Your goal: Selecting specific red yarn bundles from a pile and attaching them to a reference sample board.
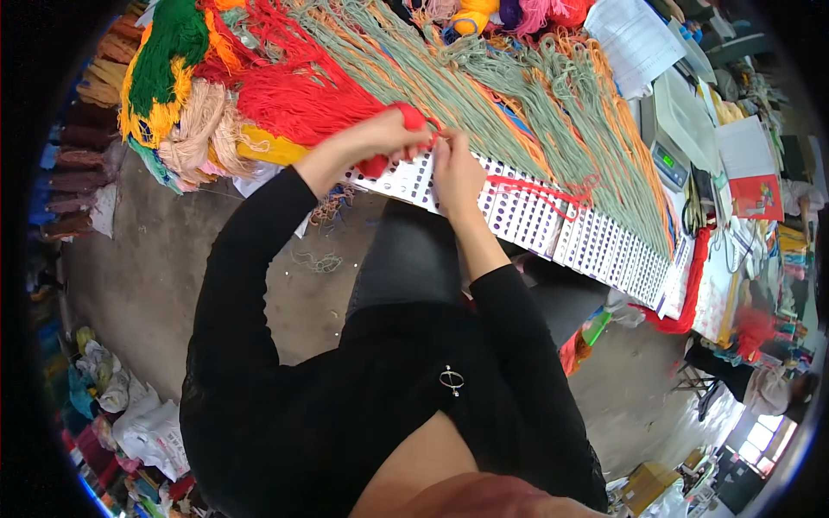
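Observation:
Over the near edge of the table, my left hand is closed around a red yarn bundle, which shows above and below the fingers. Close beside it, my right hand pinches red yarn between thumb and fingers, and the fingertips of both hands nearly meet. A loose length of red yarn trails to the right across white sheets with rows of dark dots. Behind my left hand lies a heap of red yarn. Long grey-green strands, mixed with orange, spread across the table.
Green and yellow skeins and a beige skein hang at the table's left end. A digital scale, papers and a red yarn hank are at right. Another person is at far right.

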`<state>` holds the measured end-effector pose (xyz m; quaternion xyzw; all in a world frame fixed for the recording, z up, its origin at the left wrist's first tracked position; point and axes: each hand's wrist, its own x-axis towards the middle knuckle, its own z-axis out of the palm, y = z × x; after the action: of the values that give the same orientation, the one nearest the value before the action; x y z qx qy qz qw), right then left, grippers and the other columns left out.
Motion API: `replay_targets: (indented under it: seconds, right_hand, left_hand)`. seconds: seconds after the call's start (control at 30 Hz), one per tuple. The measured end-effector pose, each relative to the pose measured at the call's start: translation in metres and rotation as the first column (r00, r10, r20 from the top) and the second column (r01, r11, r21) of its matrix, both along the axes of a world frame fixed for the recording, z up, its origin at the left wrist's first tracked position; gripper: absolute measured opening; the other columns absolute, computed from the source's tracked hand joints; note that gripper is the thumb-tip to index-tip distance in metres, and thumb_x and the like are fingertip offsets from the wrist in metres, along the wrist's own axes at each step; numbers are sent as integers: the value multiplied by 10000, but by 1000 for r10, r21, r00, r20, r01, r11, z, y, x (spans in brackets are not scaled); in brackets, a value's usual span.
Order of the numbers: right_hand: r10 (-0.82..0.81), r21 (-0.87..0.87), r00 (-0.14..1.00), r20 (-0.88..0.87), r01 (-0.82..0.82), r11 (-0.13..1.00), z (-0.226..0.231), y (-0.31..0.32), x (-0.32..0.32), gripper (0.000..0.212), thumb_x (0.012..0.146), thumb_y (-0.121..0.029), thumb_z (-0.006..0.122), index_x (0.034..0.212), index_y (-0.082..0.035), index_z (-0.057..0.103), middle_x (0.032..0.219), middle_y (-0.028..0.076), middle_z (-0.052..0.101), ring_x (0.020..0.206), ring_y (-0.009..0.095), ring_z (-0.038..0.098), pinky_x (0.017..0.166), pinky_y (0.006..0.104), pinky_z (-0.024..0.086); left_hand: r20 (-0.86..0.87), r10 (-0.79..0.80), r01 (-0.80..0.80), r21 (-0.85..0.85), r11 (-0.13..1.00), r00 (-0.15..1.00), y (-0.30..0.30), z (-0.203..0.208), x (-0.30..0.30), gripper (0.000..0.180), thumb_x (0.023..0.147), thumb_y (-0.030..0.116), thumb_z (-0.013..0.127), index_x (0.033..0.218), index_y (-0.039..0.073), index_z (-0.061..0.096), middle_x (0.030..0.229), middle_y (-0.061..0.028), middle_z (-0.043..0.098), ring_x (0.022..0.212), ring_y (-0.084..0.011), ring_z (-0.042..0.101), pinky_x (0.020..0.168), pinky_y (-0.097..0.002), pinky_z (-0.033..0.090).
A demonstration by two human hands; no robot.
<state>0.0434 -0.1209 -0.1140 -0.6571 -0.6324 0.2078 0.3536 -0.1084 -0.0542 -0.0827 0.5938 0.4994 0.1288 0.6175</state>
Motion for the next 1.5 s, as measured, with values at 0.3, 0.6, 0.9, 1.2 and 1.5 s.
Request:
replay_targets:
  seconds: [0.3,0.6,0.9,1.2,1.5]
  right_hand:
    - [38,124,984,172,-59,991,9,1,-6,340,744,-273,655,975,-64,518,843,109,627,754,278,620,628,387,479]
    - [1,-85,981,-194,-18,996,16,5,12,303,812,-314,619,991,-71,593,764,71,613,716,226,609,641,343,457]
    - [133,63,539,-832,-147,987,63,-5,-1,155,897,-140,568,882,13,582,718,7,566,603,69,500,562,198,406]
    - [131,46,502,-855,-178,983,69,-16,6,161,904,-143,554,943,11,582,758,-5,566,630,60,484,574,186,382]
    - [165,87,486,-858,-180,980,70,-17,11,131,912,-137,538,864,-17,557,725,-16,540,621,57,473,583,186,383]
  left_hand:
    - [677,482,-268,-403,875,556,132,64,-196,207,835,45,553,1001,-77,536,698,-18,533,476,-39,405,391,-156,305]
    - [364,341,-385,53,921,867,33,66,-59,359,918,377,478,1094,92,608,1115,2,613,744,-49,543,622,-191,425]
    - [638,197,-70,-219,973,744,-30,65,26,431,973,332,372,1171,-9,547,990,-69,593,849,-125,555,685,-254,462]
    - [685,251,-18,-329,944,684,-36,72,33,423,981,320,342,1200,4,519,1068,-85,579,910,-135,565,747,-281,483]
    - [683,224,-8,-304,953,695,-38,70,34,456,985,335,310,1216,-6,504,1132,-105,568,1044,-164,541,905,-299,437]
